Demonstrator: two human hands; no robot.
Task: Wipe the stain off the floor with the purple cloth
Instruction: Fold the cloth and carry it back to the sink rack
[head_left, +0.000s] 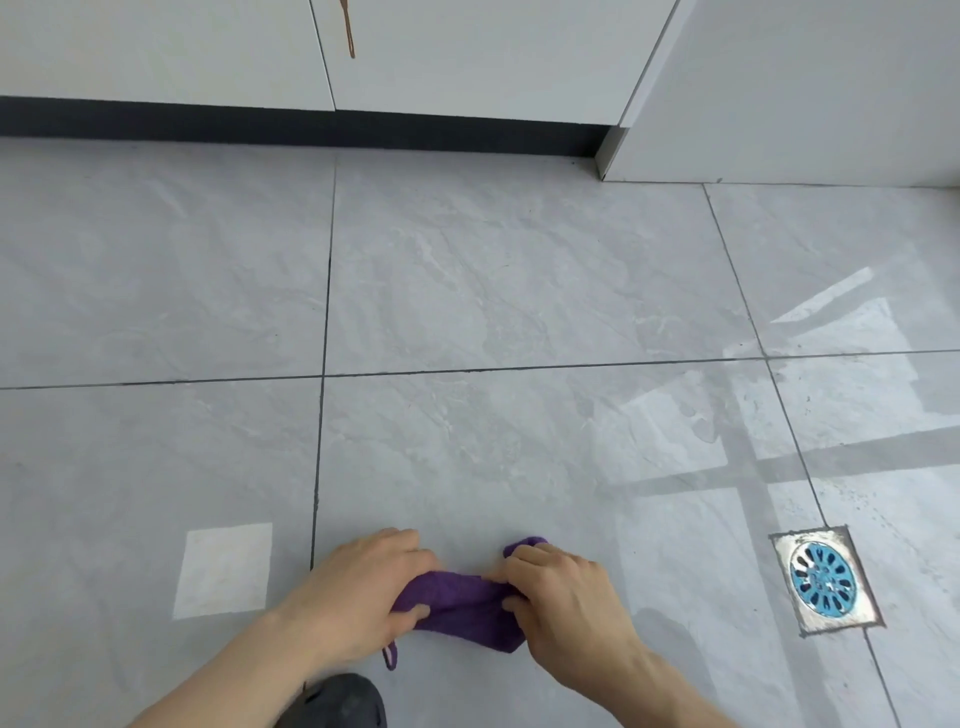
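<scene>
The purple cloth (462, 605) lies bunched on the grey tiled floor (467, 312) near the bottom middle of the head view. My left hand (358, 592) grips its left end, fingers curled over the fabric. My right hand (566, 592) grips its right end, with a corner of cloth poking out above the fingers. A small purple loop (389, 657) hangs from the cloth's lower left. No distinct stain shows on the floor; a brown drip streak (347, 26) runs down the white cabinet door at the top.
White cabinets (467, 57) with a dark kickboard (311, 130) line the far side. A square metal floor drain with a blue cover (825, 579) sits at the right. A dark shoe or knee (343, 701) shows at the bottom edge. Wet sheen (701, 431) covers the right-hand tiles.
</scene>
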